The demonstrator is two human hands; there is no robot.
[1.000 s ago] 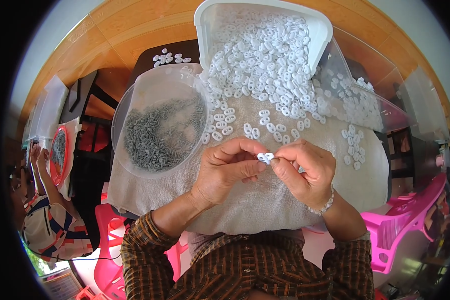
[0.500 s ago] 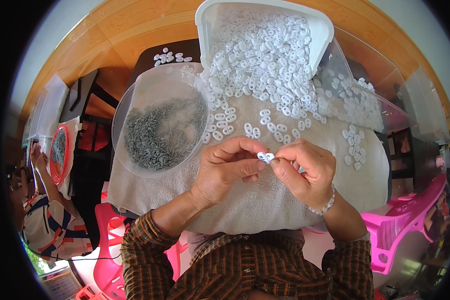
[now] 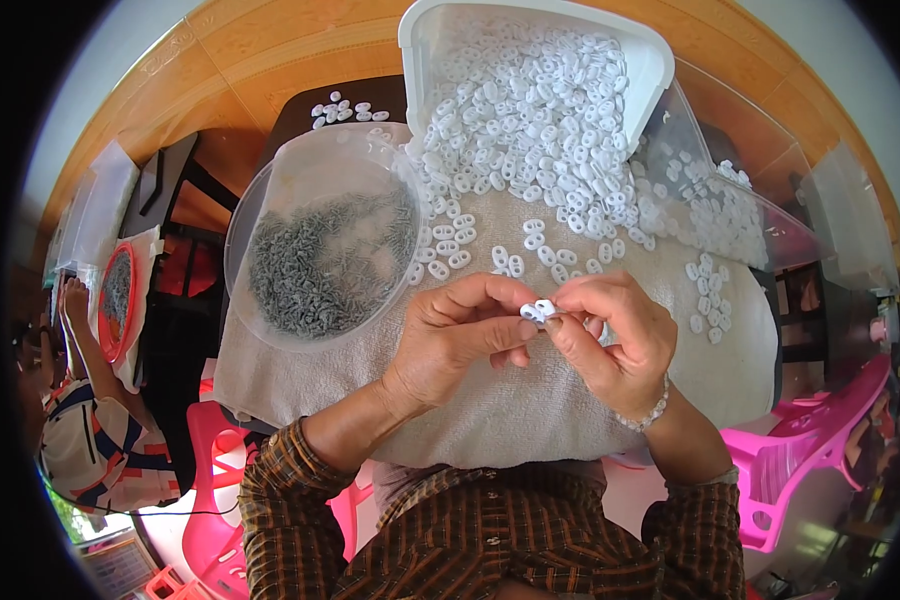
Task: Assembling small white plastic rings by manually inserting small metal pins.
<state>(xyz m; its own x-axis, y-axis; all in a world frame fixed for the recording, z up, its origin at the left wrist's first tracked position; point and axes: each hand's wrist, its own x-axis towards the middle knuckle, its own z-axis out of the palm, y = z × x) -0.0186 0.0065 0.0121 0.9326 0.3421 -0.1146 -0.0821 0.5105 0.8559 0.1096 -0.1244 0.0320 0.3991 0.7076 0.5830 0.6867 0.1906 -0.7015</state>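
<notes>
A small white oval plastic piece with two holes (image 3: 539, 310) is pinched between my two hands above the towel. My left hand (image 3: 450, 340) grips its left end between thumb and forefinger, the other fingers curled. On its right end, my right hand (image 3: 625, 335) presses with thumb and forefinger. Whether a smaller part sits between the right fingertips is hidden. Several matching loose white pieces (image 3: 560, 262) lie just beyond my fingers. To the left, a round clear tray (image 3: 238, 235) holds a heap of short, thin grey screw-like parts (image 3: 305, 285).
A white bin (image 3: 660, 75) lies tipped at the back, spilling many white pieces onto the beige towel (image 3: 470, 425). Clear sheets (image 3: 770, 190) stand at right. Small groups of white pieces lie far left and right. Pink chairs (image 3: 805, 450) flank me. Another person's arm (image 3: 90, 335) is at far left.
My hands stay together and the white piece has shifted and tilted slightly between my fingertips. At far left the other person's hand and arm have moved a little.
</notes>
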